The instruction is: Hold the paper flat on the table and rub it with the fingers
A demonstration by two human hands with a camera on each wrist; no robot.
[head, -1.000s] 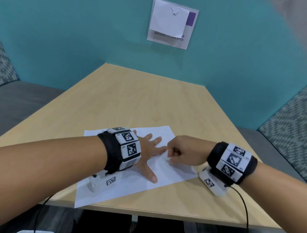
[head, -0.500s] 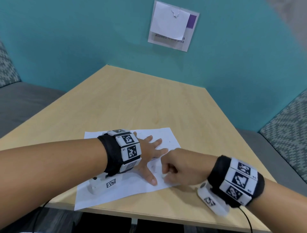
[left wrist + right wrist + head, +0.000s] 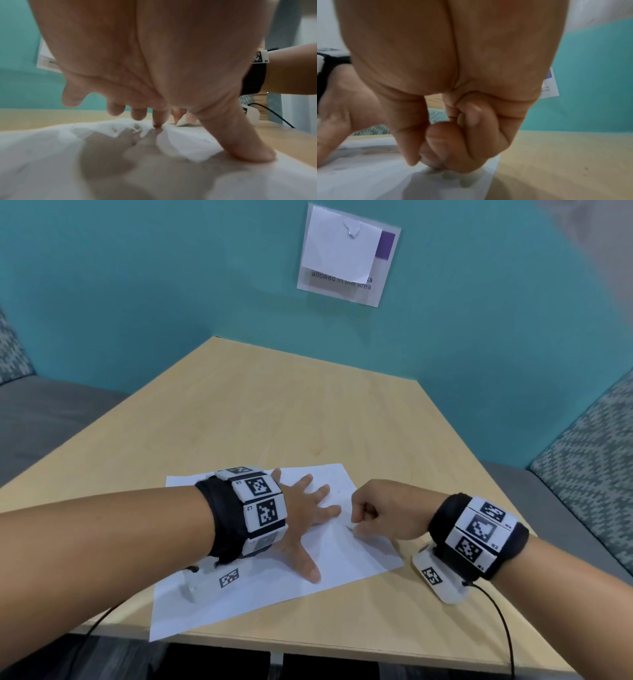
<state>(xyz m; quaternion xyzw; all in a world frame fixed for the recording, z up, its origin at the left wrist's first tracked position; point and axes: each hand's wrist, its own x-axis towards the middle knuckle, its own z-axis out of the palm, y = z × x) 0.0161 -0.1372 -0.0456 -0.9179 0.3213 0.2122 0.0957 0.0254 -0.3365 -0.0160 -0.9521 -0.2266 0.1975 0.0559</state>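
A white sheet of paper (image 3: pixel 260 594) lies on the light wooden table (image 3: pixel 274 405) near its front edge. My left hand (image 3: pixel 305 518) lies flat on the sheet's middle with fingers spread, and its thumb (image 3: pixel 240 146) presses the paper (image 3: pixel 51 162) down. My right hand (image 3: pixel 380 511) is curled over the sheet's right part, just right of the left fingertips. Its thumb and curled fingers (image 3: pixel 453 135) pinch the paper (image 3: pixel 368 182), and in the left wrist view a small raised bit of paper shows between them.
A teal wall with a white posted notice (image 3: pixel 347 254) stands behind the table. A grey bench seat (image 3: pixel 41 419) runs on the left and a patterned cushion (image 3: pixel 589 460) on the right. Black cables hang from both wrist cameras over the table's front edge.
My right hand slid toward me along the paper half a second ago and is now back up beside the left fingertips. The left hand has stayed pressed on the sheet.
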